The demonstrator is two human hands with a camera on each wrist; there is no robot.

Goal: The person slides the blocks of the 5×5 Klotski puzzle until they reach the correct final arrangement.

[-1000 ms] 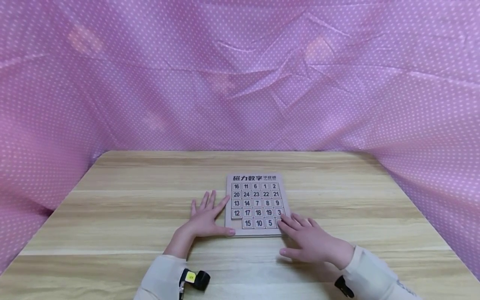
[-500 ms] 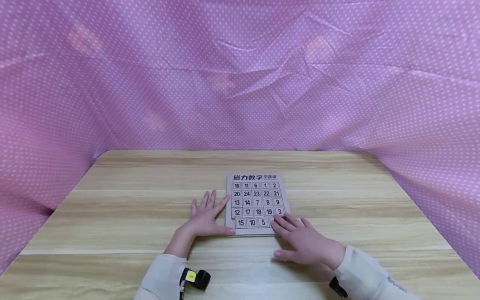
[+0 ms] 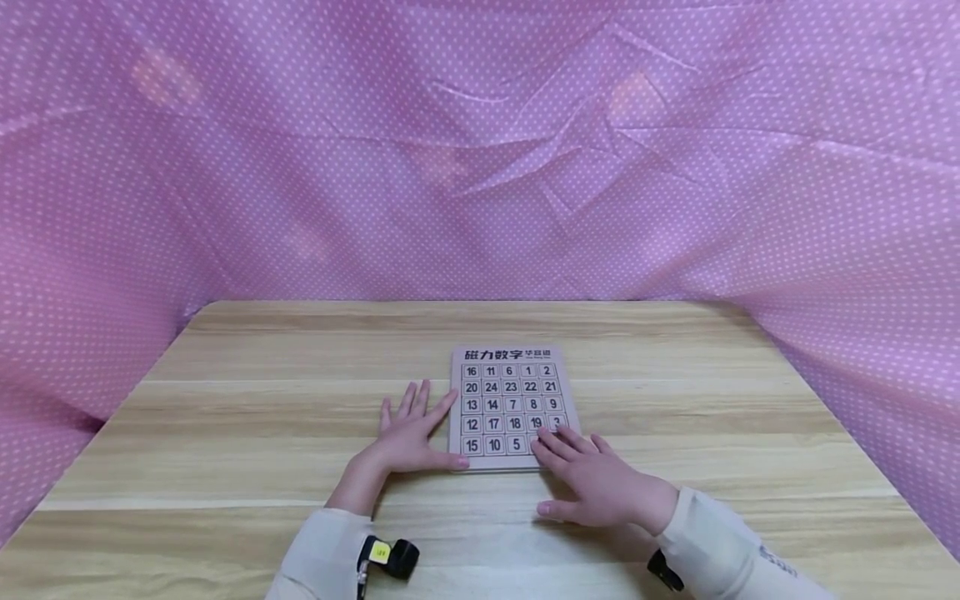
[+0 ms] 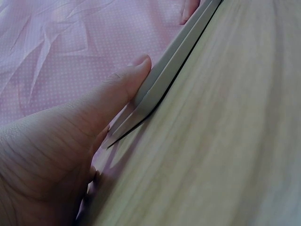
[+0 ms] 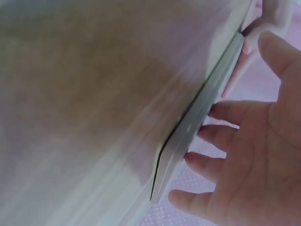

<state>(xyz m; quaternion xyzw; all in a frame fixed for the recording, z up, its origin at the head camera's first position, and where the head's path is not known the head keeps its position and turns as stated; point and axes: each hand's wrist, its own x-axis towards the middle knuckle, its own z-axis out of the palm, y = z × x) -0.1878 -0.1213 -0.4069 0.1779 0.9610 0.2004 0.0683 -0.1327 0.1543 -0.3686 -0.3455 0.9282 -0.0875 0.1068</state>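
Observation:
A grey sliding number puzzle (image 3: 495, 464) lies flat on the table, with rows of numbered tiles under a printed heading. My left hand (image 3: 405, 442) is spread at its left side. The index fingertip touches the left edge and the thumb rests on the front left corner, as the left wrist view also shows the thumb (image 4: 136, 75) on the rim. My right hand (image 3: 600, 483) lays its straight fingertips on the bottom row at the right, covering tiles there and part of the 3. Its thumb stays off the board. Tile 15 (image 3: 472, 445) sits at the bottom left.
The wood-grain table (image 3: 247, 417) extends around the puzzle on all sides. Pink dotted cloth (image 3: 480, 167) hangs behind and along both sides. A black wrist camera (image 3: 402, 558) is strapped at the left sleeve.
The bottom row, with 15, 10 and 5, has slid left under my right fingertips, filling the gap below tile 12. My right hand moved left with it; my left hand stayed put.

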